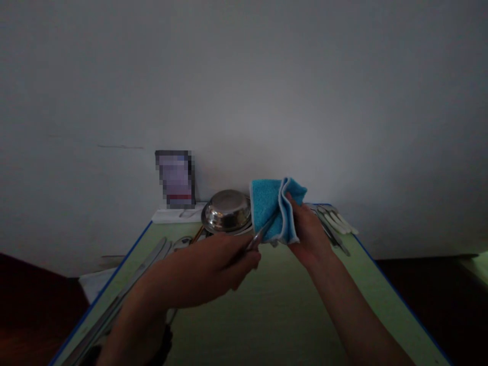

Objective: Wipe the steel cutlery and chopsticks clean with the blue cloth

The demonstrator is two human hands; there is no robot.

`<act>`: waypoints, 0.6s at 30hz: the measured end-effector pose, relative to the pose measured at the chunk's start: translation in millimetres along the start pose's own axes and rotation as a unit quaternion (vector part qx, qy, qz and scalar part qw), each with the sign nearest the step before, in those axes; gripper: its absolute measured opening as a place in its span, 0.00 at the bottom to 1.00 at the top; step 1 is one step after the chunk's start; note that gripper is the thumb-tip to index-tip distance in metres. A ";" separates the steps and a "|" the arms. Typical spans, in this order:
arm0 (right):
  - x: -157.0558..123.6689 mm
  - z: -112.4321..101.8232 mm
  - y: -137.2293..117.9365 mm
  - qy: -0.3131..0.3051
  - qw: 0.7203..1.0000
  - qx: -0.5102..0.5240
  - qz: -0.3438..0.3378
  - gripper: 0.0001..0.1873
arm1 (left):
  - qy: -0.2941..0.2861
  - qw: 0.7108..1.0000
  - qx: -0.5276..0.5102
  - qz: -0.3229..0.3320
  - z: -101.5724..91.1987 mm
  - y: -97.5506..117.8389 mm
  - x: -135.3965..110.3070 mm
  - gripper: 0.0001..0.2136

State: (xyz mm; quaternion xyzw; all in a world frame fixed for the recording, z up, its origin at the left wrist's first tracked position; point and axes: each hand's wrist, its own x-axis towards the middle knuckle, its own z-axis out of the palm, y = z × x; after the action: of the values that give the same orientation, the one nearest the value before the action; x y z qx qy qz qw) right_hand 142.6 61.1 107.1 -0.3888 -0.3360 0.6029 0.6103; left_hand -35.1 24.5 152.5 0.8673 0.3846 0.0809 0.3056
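Note:
My left hand (229, 259) grips the handle of a metal utensil (259, 239) above the table's middle. Its far end disappears into the folds of a blue cloth (265, 203) with pale edging, so the kind of utensil cannot be made out. My right hand (308, 229) is closed round the cloth from the right side, its fingers partly hidden behind the fabric. Just behind my hands, an upturned shiny metal bowl (229, 208) sits near the wall.
Knives and other long cutlery (145, 264) lie along the table's left side, partly behind my left arm. White-handled cutlery (339, 221) lies at the right back. A blurred phone-like screen (175, 178) leans on the wall (244, 91). The green table (259, 315) has blue edges.

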 end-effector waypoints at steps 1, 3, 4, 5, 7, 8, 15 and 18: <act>-0.9 0.8 -0.9 -0.001 1.000 -0.002 0.000 0.17 | -0.011 1.000 -0.021 -0.001 -4.0 -2.2 -4.2 0.12; -2.9 1.5 -3.7 -0.007 1.000 -0.006 0.000 0.17 | -0.030 0.998 -0.047 -0.013 -8.7 -7.4 -9.6 0.12; -3.9 1.3 -5.7 -0.012 1.000 -0.006 -0.005 0.16 | -0.031 0.998 -0.048 -0.019 -9.4 -9.9 -10.6 0.13; -4.8 0.8 -8.1 -0.019 1.000 -0.006 -0.013 0.15 | -0.027 0.998 -0.043 -0.025 -9.5 -12.0 -10.5 0.13; -6.2 -0.7 -12.9 -0.029 0.999 -0.003 -0.037 0.12 | -0.010 0.999 -0.028 -0.029 -8.5 -14.3 -8.1 0.12; -6.7 -1.3 -14.9 -0.030 0.998 0.000 -0.049 0.11 | -0.005 0.999 -0.025 -0.026 -8.1 -14.3 -6.4 0.12; -7.7 6.7 -8.6 -0.010 0.995 0.084 -0.058 0.12 | -0.002 1.000 -0.018 -0.025 -7.6 -12.0 3.6 0.18; -11.0 14.5 1.3 -0.024 0.991 0.128 -0.007 0.12 | 0.062 0.997 0.047 -0.023 -1.0 -22.1 13.3 0.18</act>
State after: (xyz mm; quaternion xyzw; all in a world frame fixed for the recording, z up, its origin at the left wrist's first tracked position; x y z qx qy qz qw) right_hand 128.6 51.2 113.5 -0.2903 -0.2730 0.6462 0.6508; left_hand -40.0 45.9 138.9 0.8649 0.4262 0.1096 0.2415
